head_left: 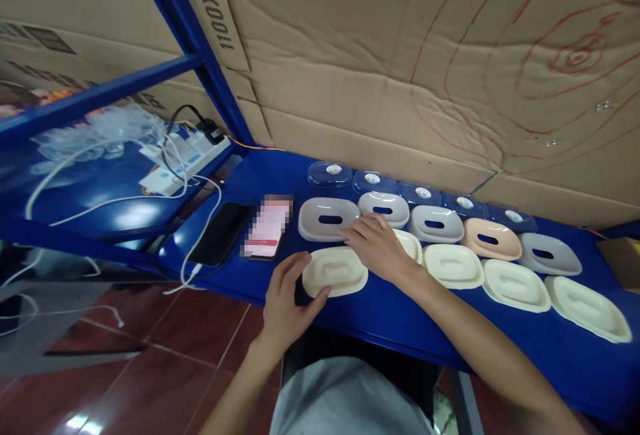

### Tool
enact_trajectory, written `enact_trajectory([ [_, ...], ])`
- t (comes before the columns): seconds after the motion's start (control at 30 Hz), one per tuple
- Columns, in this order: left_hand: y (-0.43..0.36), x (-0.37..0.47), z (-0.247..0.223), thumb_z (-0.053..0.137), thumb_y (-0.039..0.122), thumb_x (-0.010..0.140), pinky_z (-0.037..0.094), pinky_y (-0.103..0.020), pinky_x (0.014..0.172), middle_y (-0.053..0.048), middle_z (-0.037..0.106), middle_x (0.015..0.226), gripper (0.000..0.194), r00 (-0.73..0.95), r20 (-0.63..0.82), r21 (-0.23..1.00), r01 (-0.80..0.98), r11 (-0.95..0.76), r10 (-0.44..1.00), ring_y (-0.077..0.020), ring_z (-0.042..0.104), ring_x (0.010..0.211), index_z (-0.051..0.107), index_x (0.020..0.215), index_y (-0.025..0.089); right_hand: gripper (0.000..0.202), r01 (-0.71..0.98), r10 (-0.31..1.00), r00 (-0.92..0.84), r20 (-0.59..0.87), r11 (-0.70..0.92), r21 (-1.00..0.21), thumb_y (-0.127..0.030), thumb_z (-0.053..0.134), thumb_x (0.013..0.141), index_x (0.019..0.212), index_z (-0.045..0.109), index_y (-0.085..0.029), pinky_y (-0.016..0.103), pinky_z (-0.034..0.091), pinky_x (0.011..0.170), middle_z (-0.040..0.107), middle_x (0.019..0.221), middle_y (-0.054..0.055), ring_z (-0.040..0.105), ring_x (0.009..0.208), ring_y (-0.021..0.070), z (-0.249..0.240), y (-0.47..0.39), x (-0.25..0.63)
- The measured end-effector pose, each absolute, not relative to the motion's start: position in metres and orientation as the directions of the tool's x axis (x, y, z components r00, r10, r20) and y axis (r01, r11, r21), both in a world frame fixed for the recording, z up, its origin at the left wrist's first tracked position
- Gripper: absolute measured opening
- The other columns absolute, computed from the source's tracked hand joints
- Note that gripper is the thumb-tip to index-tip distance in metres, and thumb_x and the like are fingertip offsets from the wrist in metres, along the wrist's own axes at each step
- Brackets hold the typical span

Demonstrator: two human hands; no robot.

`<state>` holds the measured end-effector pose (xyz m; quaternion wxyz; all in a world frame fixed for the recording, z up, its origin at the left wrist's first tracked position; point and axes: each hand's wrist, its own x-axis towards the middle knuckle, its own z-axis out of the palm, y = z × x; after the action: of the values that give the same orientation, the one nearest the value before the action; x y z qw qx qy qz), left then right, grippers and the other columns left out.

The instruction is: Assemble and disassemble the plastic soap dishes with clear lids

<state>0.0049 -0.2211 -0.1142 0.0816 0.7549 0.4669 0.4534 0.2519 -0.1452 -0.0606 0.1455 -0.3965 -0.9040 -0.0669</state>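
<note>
At the left end of a row of shallow cream dishes, my left hand [286,298] is curved around one cream dish [336,272], thumb on its front rim and fingers by its left back edge. My right hand [376,243] has its bent fingers at the front right rim of a grey oval dish [320,230] with a slot in its base. The right thumb is hidden. Under that hand another cream dish [411,246] is partly covered. Both handled dishes sit slightly closer to me than their rows.
To the right stand more grey dishes [436,232], a peach slotted dish [475,242] and cream dishes [453,275]. Clear lids [373,182] line the back by a cardboard wall [350,108]. Leftward lie a lit phone [267,228], a dark phone [220,232] and a cabled power strip [175,172].
</note>
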Motion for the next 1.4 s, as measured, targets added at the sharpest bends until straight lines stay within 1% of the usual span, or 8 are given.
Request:
enact_trajectory([
  [0.13,-0.221,0.005,-0.113,0.077,0.038,0.098,0.060,-0.051,0.105,-0.015,0.062,0.136,0.060,0.111,0.636,0.559,0.616,-0.555,0.763,-0.0322,0.064,0.129,0.050,0.149,0.024,0.038,0.685,0.627,-0.650,0.429,0.728,-0.025,-0.004,0.057,0.102,0.135,0.069,-0.018,0.044,0.041,0.109,0.078,0.113,0.009,0.066,0.114,0.0254,-0.059,-0.185,0.263],
  [0.27,-0.220,0.002,-0.109,0.084,0.049,0.094,0.053,-0.059,0.115,-0.019,0.049,0.157,0.077,0.134,0.598,0.605,0.571,-0.555,0.790,-0.0365,0.054,0.146,0.045,0.156,0.027,0.037,0.677,0.601,-0.602,0.526,0.733,-0.062,-0.003,0.054,0.102,0.134,0.068,-0.017,0.043,0.043,0.107,0.079,0.110,0.008,0.067,0.112,0.0236,-0.063,-0.212,0.262],
  [0.4,-0.215,-0.004,-0.106,0.086,0.052,0.091,0.044,-0.064,0.124,-0.021,0.034,0.173,0.095,0.245,0.504,0.662,0.507,-0.552,0.828,-0.0394,0.040,0.160,0.032,0.166,0.031,0.034,0.658,0.585,-0.631,0.509,0.752,-0.048,-0.005,0.054,0.103,0.132,0.068,-0.017,0.042,0.045,0.105,0.079,0.109,0.008,0.067,0.111,0.0238,-0.064,-0.216,0.257],
  [0.57,-0.210,-0.011,-0.106,0.093,0.045,0.085,0.038,-0.063,0.130,-0.018,0.026,0.180,0.111,0.295,0.342,0.753,0.482,-0.448,0.892,-0.0389,0.032,0.165,0.024,0.171,0.034,0.034,0.623,0.580,-0.661,0.477,0.778,-0.083,-0.004,0.055,0.102,0.130,0.068,-0.018,0.042,0.045,0.107,0.078,0.116,0.009,0.067,0.116,0.0240,-0.064,-0.214,0.263],
  [0.8,-0.211,-0.008,-0.101,0.092,0.031,0.085,0.038,-0.059,0.130,-0.016,0.035,0.177,0.111,0.335,0.267,0.738,0.532,-0.415,0.904,-0.0366,0.039,0.162,0.023,0.172,0.035,0.025,0.579,0.589,-0.659,0.468,0.794,-0.184,-0.011,0.056,0.104,0.124,0.069,-0.020,0.044,0.046,0.105,0.078,0.112,0.009,0.069,0.111,0.0245,-0.062,-0.215,0.266],
  [1.03,-0.209,-0.008,-0.103,0.093,0.032,0.083,0.042,-0.055,0.127,-0.014,0.047,0.170,0.108,0.396,0.271,0.672,0.574,-0.467,0.877,-0.0344,0.047,0.157,0.029,0.170,0.035,0.021,0.544,0.587,-0.667,0.459,0.805,-0.237,-0.013,0.056,0.104,0.118,0.069,-0.019,0.044,0.046,0.107,0.077,0.108,0.008,0.068,0.107,0.0238,-0.062,-0.217,0.264],
  [1.2,-0.209,-0.006,-0.101,0.091,0.032,0.085,0.040,-0.056,0.128,-0.013,0.048,0.169,0.102,0.438,0.265,0.600,0.623,-0.503,0.859,-0.0342,0.047,0.157,0.033,0.169,0.034,0.021,0.549,0.594,-0.689,0.415,0.802,-0.237,-0.014,0.059,0.100,0.115,0.071,-0.021,0.045,0.047,0.106,0.077,0.107,0.008,0.067,0.105,0.0243,-0.067,-0.217,0.263],
  [1.4,-0.208,-0.006,-0.103,0.090,0.032,0.085,0.037,-0.057,0.129,-0.011,0.047,0.169,0.099,0.460,0.246,0.574,0.640,-0.510,0.853,-0.0343,0.047,0.156,0.034,0.168,0.036,0.018,0.549,0.618,-0.692,0.374,0.786,-0.283,-0.013,0.059,0.099,0.111,0.070,-0.021,0.044,0.047,0.104,0.077,0.108,0.008,0.068,0.104,0.0240,-0.065,-0.215,0.262],
])
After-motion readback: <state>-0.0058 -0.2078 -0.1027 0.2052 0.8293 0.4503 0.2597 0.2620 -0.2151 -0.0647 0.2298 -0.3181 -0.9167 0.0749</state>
